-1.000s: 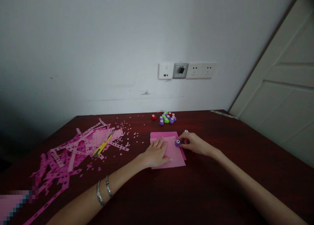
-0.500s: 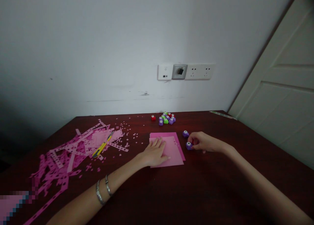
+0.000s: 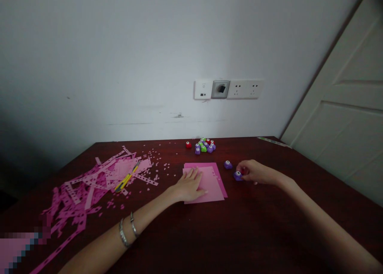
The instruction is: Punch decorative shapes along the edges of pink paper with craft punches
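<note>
My left hand [image 3: 189, 185] lies flat, fingers stretched out, on a small stack of pink paper sheets [image 3: 211, 182] on the dark red table [image 3: 245, 230]. My right hand [image 3: 257, 172] rests on the table to the right of the paper, its fingers closed around a small purple paper punch [image 3: 237, 175]. A bit of red shows under that hand. A second purple punch [image 3: 228, 164] stands free just beyond, at the paper's right corner.
A cluster of several red, green and purple punches [image 3: 203, 146] sits near the wall. Punched pink paper strips and confetti [image 3: 89, 186] cover the table's left side, with a yellow utility knife [image 3: 127, 178] on them. Wall sockets [image 3: 229, 89] and a door [image 3: 344, 102] are behind.
My right hand has slid the purple punch off the pink paper's edge and to the right across the table. My left hand has stayed on the paper.
</note>
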Demonstrator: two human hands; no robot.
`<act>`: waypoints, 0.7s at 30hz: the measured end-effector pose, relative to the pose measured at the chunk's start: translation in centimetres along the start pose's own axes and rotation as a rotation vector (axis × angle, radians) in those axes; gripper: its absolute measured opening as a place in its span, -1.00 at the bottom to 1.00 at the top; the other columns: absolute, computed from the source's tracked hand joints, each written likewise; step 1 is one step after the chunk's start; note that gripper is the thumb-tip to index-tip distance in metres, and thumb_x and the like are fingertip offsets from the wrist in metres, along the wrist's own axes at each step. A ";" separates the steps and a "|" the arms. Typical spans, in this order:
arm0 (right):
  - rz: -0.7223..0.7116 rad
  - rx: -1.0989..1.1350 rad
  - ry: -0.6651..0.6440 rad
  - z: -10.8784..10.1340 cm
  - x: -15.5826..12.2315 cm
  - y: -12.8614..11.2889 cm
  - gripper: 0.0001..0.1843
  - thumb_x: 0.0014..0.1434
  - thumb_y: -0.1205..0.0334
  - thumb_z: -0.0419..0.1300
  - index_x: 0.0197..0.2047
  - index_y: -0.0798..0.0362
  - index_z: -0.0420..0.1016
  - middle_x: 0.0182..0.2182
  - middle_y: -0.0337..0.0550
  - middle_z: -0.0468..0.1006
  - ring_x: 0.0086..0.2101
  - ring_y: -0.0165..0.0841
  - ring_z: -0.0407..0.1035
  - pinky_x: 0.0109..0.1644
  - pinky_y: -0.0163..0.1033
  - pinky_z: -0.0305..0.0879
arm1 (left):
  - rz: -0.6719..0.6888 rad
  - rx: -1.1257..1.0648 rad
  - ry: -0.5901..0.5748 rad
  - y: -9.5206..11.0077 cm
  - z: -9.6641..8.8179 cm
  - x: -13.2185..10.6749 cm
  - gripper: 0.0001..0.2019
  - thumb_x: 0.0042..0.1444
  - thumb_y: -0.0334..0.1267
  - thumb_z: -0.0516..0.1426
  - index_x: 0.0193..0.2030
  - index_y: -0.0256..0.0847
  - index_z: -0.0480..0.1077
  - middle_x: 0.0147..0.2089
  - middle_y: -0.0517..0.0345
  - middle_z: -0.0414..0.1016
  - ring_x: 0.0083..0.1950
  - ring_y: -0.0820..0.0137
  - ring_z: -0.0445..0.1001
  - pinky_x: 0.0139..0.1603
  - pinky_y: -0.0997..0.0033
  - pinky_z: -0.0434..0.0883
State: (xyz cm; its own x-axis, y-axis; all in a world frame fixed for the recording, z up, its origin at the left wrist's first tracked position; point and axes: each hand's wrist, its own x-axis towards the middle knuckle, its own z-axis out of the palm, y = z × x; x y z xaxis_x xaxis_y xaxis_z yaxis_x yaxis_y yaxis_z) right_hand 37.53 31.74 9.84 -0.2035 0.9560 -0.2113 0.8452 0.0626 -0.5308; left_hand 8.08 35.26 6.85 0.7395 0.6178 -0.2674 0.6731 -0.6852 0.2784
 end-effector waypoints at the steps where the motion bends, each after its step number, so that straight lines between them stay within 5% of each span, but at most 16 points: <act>1: -0.013 -0.012 0.016 -0.1 -0.1 -0.2 -0.78 -0.03 0.31 0.14 -0.25 0.15 0.39 -0.36 -0.07 0.41 -0.50 -0.40 0.33 -0.64 -0.40 0.29 | 0.008 -0.008 0.017 0.0 0.0 0.0 -0.18 0.12 0.22 -0.23 0.33 -0.41 -0.28 0.36 -0.19 -0.43 0.36 0.10 -0.43 0.28 0.00 -0.21; 6: -0.132 -0.045 0.123 -0.1 -0.5 -2.2 -0.78 0.07 0.20 0.08 -0.26 0.13 0.43 -0.38 -0.09 0.45 -0.49 -0.42 0.33 -0.56 -0.40 0.27 | -0.021 -0.057 0.285 -1.4 -1.6 1.2 -0.27 0.12 0.11 -0.09 0.27 -0.45 -0.02 0.35 -0.26 -0.22 0.35 0.09 -0.24 0.27 0.11 -0.07; 11: -0.221 -0.040 0.100 0.7 -0.9 -4.3 -0.77 0.11 0.19 0.05 -0.30 0.12 0.47 -0.40 -0.10 0.49 -0.47 -0.40 0.35 -0.45 -0.35 0.27 | -0.167 -0.129 0.632 -6.7 -5.6 5.3 -0.52 0.06 -0.08 0.07 0.05 -0.37 0.29 0.12 -0.17 0.29 0.14 0.17 0.22 0.13 0.26 0.16; 16: -0.268 -0.069 0.063 1.4 -0.6 -5.1 -0.77 0.11 0.20 0.06 -0.29 0.09 0.51 -0.39 -0.10 0.52 -0.40 -0.33 0.38 -0.33 -0.29 0.28 | -0.334 -0.252 0.629 -11.3 -8.0 9.7 -0.52 -0.08 -0.08 0.20 -0.09 -0.42 0.37 -0.07 -0.15 0.44 -0.08 0.20 0.39 -0.12 0.38 0.27; 21: -0.255 -0.090 0.057 1.4 -0.5 -5.1 -0.79 0.10 0.21 0.08 -0.29 0.06 0.53 -0.38 -0.11 0.54 -0.38 -0.33 0.38 -0.26 -0.27 0.26 | -0.284 -0.345 0.547 -12.5 -7.8 11.8 -0.64 -0.15 -0.15 0.25 -0.23 -0.35 0.43 -0.27 0.06 0.49 -0.26 0.34 0.40 -0.27 0.48 0.25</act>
State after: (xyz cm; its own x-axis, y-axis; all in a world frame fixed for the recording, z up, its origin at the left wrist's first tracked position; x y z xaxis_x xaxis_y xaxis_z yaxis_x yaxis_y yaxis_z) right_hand 32.60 30.54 11.50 -0.3893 0.9205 -0.0328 0.8114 0.3258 -0.4852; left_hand 8.55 54.12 7.42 0.3735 0.9218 0.1036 0.7390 -0.3632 0.5674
